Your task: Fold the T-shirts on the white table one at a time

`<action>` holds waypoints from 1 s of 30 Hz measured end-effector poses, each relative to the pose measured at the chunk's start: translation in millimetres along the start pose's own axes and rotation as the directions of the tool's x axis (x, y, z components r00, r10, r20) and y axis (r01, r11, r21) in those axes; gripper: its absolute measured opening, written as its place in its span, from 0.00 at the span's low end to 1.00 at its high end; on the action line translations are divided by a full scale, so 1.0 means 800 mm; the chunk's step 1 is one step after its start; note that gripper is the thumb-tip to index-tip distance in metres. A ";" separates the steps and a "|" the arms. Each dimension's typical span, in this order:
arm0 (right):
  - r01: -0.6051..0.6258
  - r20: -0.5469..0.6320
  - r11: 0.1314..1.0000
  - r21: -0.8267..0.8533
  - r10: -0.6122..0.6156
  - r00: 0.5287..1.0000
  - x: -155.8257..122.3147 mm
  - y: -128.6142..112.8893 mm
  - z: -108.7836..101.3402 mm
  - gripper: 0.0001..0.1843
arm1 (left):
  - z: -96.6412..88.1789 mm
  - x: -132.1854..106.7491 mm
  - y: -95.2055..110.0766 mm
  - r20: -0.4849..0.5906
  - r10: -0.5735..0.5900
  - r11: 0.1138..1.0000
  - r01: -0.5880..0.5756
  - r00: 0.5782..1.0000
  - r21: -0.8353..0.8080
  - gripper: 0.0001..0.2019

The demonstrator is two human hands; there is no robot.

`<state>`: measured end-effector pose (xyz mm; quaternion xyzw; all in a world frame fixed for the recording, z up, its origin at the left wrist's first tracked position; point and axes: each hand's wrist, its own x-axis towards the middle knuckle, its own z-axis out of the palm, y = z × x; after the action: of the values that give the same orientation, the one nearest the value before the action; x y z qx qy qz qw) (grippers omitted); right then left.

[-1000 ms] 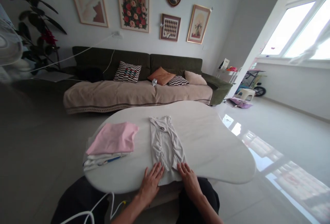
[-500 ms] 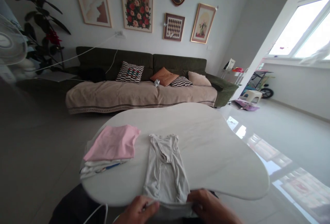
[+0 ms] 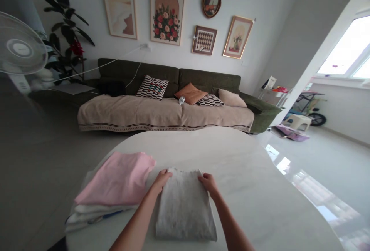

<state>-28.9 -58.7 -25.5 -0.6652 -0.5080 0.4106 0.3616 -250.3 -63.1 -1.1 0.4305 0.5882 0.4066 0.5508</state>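
A light grey garment lies folded into a rough rectangle on the white table. At its far left corner my left hand pinches the cloth. My right hand grips the far right corner in the same way. The fold at the near end looks smooth, while the far edge between my hands is slightly uneven. To the left of my left hand is a folded pink cloth, resting on top of folded white clothes with a bit of blue showing.
Behind the table stands a green sofa with a beige cover and several cushions. A fan is at the far left. Beyond the table on the right, a white stool stands on the shiny floor.
My hands have moved from the table's near edge to the far end, bringing the garment's near part over. The garment is now folded shorter. The view has shifted a little.
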 end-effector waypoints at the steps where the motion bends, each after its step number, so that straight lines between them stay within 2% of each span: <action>1: 0.004 -0.015 1.000 0.005 -0.004 1.000 0.002 0.008 0.001 0.12 | -0.002 0.002 -0.006 0.020 0.013 1.000 -0.013 1.000 0.006 0.08; 3: 0.014 -0.031 1.000 0.011 -0.013 0.999 0.007 0.018 -0.003 0.13 | -0.005 0.008 -0.009 0.062 0.057 0.998 -0.058 0.996 0.019 0.11; 6: 0.029 -0.055 0.999 -0.016 -0.029 0.998 0.015 0.018 -0.013 0.16 | -0.005 0.025 -0.002 0.086 0.123 0.990 -0.128 0.989 0.053 0.14; 10: 0.074 -0.143 0.990 -0.121 -0.091 0.986 0.013 0.003 -0.013 0.19 | 0.007 0.041 -0.002 -0.040 0.203 0.968 -0.195 0.978 0.159 0.19; 12: 0.134 -0.201 0.968 -0.213 -0.178 0.963 0.000 -0.003 0.000 0.24 | 0.016 0.036 -0.012 -0.134 0.305 0.930 -0.265 0.943 0.253 0.23; 14: 0.209 -0.206 0.896 -0.393 -0.307 0.929 -0.016 -0.004 0.018 0.28 | 0.025 0.023 -0.027 -0.146 0.496 0.799 -0.384 0.856 0.462 0.24; 15: 0.231 -0.170 0.837 -0.496 -0.355 0.919 -0.025 -0.002 0.028 0.29 | 0.028 0.015 -0.035 -0.091 0.580 0.687 -0.426 0.809 0.589 0.24; 16: 0.240 -0.114 0.771 -0.590 -0.374 0.920 -0.033 0.001 0.038 0.29 | 0.032 0.008 -0.043 -0.010 0.626 0.560 -0.440 0.780 0.702 0.24; 17: 0.237 -0.056 0.713 -0.660 -0.362 0.931 -0.040 0.004 0.047 0.29 | 0.034 0.002 -0.050 0.072 0.622 0.447 -0.429 0.780 0.785 0.24; 18: 0.224 -0.011 0.677 -0.701 -0.325 0.946 -0.045 0.007 0.053 0.29 | 0.036 -0.003 -0.055 0.127 0.580 0.373 -0.401 0.805 0.837 0.24; 20: 0.192 0.042 0.634 -0.749 -0.244 0.969 -0.050 0.009 0.059 0.30 | 0.037 -0.007 -0.062 0.158 0.480 0.295 -0.329 0.863 0.897 0.25; 22: 0.175 0.070 0.612 -0.772 -0.191 0.979 -0.051 0.006 0.058 0.31 | 0.038 -0.007 -0.062 0.148 0.425 0.261 -0.278 0.893 0.925 0.26; 25: 0.163 0.093 0.585 -0.795 -0.148 0.985 -0.053 -0.010 0.054 0.31 | 0.036 -0.005 -0.057 0.157 0.393 0.238 -0.266 0.906 0.934 0.27; 28: 0.142 0.033 0.573 -0.807 -0.197 0.980 -0.068 -0.022 0.064 0.32 | 0.033 -0.011 -0.054 0.173 0.369 0.247 -0.276 0.913 0.929 0.27; 30: 0.158 0.034 0.581 -0.799 -0.220 0.975 -0.084 -0.023 0.074 0.31 | 0.030 -0.020 -0.057 0.167 0.375 0.249 -0.273 0.912 0.929 0.26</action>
<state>-100.0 -116.1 -20.4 -0.7121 -0.6925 0.0772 0.0861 -228.8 -91.8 -41.4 0.7605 0.6347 0.1136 0.0765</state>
